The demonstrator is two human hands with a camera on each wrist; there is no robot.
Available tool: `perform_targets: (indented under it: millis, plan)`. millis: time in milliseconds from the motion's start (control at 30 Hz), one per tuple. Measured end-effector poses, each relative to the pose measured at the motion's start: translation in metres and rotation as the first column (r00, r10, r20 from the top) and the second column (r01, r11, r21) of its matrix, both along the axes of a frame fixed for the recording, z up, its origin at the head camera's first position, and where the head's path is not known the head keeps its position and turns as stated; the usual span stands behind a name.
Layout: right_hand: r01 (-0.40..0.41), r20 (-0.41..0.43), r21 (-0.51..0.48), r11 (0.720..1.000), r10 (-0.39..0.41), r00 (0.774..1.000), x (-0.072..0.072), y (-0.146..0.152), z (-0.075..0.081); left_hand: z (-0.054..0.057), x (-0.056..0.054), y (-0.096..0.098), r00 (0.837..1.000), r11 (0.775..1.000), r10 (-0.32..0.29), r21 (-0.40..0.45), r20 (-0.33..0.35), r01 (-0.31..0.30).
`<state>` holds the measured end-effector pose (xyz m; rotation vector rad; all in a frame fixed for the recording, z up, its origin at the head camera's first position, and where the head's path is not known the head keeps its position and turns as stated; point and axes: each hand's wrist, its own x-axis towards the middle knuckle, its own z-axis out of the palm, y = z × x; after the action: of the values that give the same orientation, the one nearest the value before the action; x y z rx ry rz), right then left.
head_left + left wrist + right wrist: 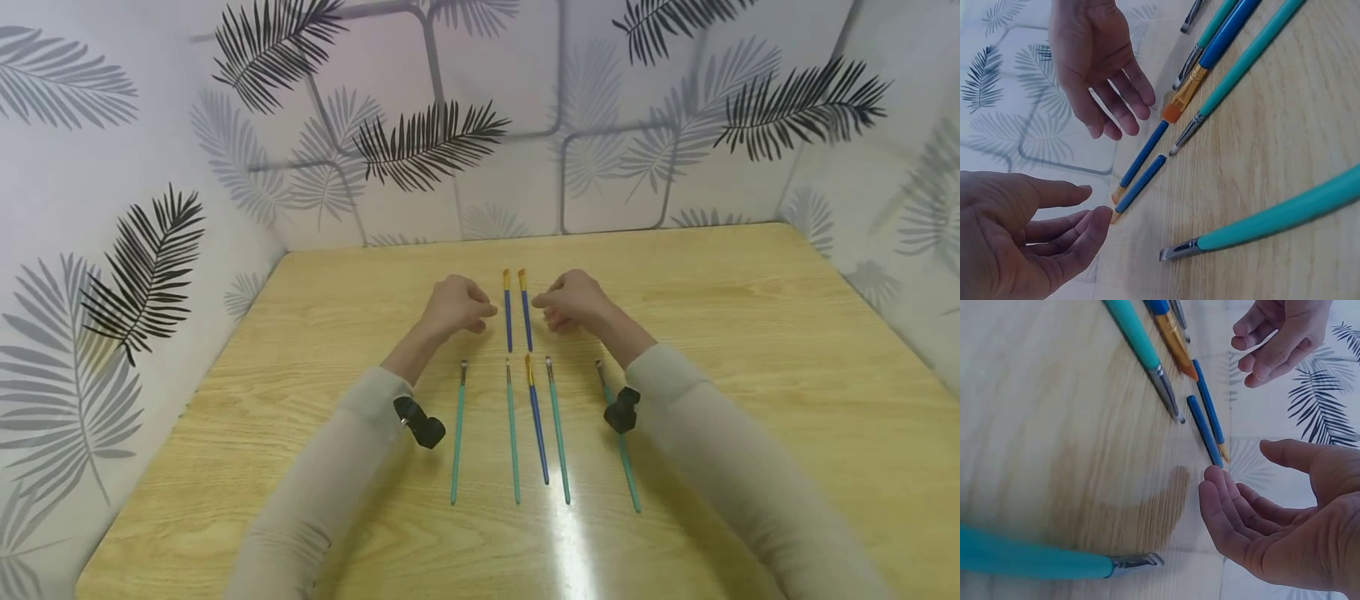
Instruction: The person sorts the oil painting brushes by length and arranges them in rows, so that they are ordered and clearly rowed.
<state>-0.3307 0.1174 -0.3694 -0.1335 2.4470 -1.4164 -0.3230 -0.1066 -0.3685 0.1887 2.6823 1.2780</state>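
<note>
Two blue paintbrushes with golden ferrules lie side by side at the back of the group: a left one (508, 318) and a right one (527, 321). My left hand (457, 305) hovers just left of the pair, thumb and fingers apart and loosely bent in the left wrist view. On the other side, my right hand (577, 302) is close to the right brush, its fingers relaxed and holding nothing in the right wrist view. Nearer to me, a third blue paintbrush (537, 425) lies among several teal paintbrushes, including an outer left one (458, 433) and an outer right one (626, 471).
All the brushes lie on a light wooden table (750, 333) with bristles pointing away from me. Leaf-patterned covering (517, 183) rises behind the table's back edge and along both sides. A small black wrist camera (621, 410) overhangs the outer right teal brush.
</note>
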Motion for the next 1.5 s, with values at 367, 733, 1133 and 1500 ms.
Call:
perform_targets:
  millis: [367,733,1133,1500]
  plan:
    - [-0.025,0.054,-0.091,0.996,0.030,0.998,0.016,0.003,0.008,0.007,0.020,-0.005,0.998,0.997,-0.063,0.039,-0.004,0.063]
    - [-0.055,0.092,-0.115,0.992,0.066,0.994,0.030,0.005,0.008,0.012,0.037,-0.011,0.995,0.991,-0.101,0.095,0.026,0.098]
    - [-0.108,0.102,-0.123,0.987,0.120,0.987,0.044,0.007,0.007,0.017,0.061,-0.013,0.984,0.989,-0.147,0.049,0.099,0.143]
    - [-0.135,0.117,-0.128,0.983,0.150,0.982,0.056,0.009,0.002,0.015,0.075,-0.016,0.973,0.983,-0.175,0.072,0.148,0.166]
